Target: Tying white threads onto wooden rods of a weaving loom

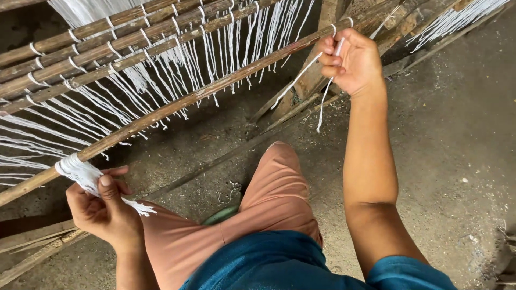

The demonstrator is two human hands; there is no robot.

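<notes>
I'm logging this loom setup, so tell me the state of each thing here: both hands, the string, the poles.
Left hand: closed around a thick bundle of white string wrapped on the front pole.
Right hand: pinching loose string ends at the pole's far end.
Front pole: slanted, with strings hanging from it.
Back poles: bunched together, strings looped over them.

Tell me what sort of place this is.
Probably a simple handloom weaving workshop. Rows of white cotton threads hang from rough brown bamboo poles, the left hand grips a bundle of white threads, and the bare grey earthen floor suggests a shed.
</notes>
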